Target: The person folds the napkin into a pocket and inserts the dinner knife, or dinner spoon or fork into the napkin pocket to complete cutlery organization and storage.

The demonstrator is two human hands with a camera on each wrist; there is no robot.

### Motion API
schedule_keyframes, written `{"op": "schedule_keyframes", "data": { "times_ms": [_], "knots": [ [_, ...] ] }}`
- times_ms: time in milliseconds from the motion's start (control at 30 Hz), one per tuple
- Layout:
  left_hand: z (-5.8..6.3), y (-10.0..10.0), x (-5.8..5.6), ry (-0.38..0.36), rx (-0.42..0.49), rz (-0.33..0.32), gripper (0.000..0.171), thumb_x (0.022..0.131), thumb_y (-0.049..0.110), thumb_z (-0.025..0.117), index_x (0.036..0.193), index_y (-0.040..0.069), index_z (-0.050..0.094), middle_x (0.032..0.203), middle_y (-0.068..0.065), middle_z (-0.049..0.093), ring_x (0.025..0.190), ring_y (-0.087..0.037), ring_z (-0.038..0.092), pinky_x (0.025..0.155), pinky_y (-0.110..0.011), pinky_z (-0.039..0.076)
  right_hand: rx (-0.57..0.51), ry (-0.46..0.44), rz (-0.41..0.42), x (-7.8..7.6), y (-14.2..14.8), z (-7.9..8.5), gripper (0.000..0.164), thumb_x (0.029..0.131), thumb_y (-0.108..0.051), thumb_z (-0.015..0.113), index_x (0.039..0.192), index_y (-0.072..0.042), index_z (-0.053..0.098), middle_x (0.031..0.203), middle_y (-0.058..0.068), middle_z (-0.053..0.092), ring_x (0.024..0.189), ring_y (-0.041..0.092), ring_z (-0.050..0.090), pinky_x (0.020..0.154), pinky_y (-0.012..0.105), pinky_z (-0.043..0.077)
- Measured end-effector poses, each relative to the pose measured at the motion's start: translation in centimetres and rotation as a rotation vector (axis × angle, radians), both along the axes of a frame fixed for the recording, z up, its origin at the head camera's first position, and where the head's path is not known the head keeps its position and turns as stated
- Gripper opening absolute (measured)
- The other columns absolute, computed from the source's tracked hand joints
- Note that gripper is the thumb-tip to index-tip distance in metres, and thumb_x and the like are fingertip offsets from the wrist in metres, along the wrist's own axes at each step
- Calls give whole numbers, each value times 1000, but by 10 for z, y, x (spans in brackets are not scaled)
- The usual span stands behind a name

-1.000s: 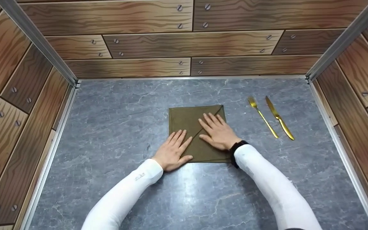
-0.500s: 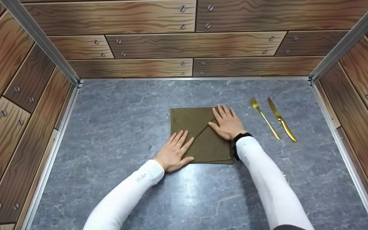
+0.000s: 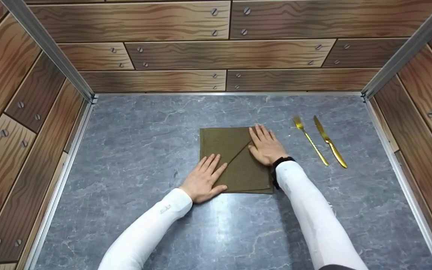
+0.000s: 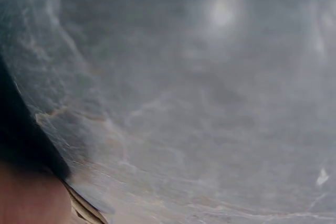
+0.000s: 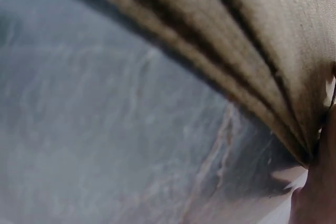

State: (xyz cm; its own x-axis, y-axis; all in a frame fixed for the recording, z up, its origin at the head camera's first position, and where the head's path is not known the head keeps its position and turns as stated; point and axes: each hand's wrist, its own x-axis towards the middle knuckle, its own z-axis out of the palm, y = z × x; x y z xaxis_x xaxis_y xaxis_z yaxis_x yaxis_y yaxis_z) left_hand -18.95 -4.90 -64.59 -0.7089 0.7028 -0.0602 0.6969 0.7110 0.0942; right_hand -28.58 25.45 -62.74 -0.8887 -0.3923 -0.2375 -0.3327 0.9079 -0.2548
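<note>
An olive-brown cloth napkin [image 3: 221, 144], folded into a square with a diagonal edge across its top layer, lies on the grey marbled table. My left hand [image 3: 203, 182] rests flat on its lower left part, fingers spread. On the upper right corner, my right hand [image 3: 266, 147] presses with straight fingers and covers the end of the diagonal edge. In the right wrist view the napkin's stacked layers [image 5: 252, 40] meet at a corner by the hand. The left wrist view holds mostly table, with a bit of skin and a sliver of cloth [image 4: 84, 208] at the lower left.
To the right of the napkin lie a gold fork [image 3: 310, 140] and a gold knife [image 3: 329, 141], side by side and slanted. Wood-patterned panels [image 3: 174, 54] wall the table [image 3: 133, 123] at the back and both sides, with metal strips along the edges.
My right hand has slid up and right along the diagonal edge to the napkin's upper right corner, then stayed there. My left hand has kept its place on the cloth.
</note>
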Motion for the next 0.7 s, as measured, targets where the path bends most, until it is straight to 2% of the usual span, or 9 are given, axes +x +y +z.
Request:
{"op": "schedule_keyframes", "data": {
  "times_ms": [200,467,700],
  "knots": [
    [-4,0,-1,25,4,-4,81,103,70,15,166,19,17,170,-16,8,157,-30,4,126,-44,1,9,6,-3,0,-1,-1,70,110,-45,25,165,-11,-1,170,15,-8,156,31,-10,125,52,-3],
    [-2,-1,0,8,11,2,82,103,70,18,166,18,18,170,-16,7,157,-31,3,126,-45,1,9,14,-2,0,-3,-1,70,109,-44,26,165,-10,0,170,16,-6,156,32,-8,124,53,-2],
    [0,0,0,-5,-10,8,81,103,70,17,166,19,15,171,-15,6,157,-30,2,126,-45,1,17,39,-10,5,-6,7,70,109,-41,31,165,-9,5,170,17,-2,156,34,-4,125,53,-2]
  ]
}}
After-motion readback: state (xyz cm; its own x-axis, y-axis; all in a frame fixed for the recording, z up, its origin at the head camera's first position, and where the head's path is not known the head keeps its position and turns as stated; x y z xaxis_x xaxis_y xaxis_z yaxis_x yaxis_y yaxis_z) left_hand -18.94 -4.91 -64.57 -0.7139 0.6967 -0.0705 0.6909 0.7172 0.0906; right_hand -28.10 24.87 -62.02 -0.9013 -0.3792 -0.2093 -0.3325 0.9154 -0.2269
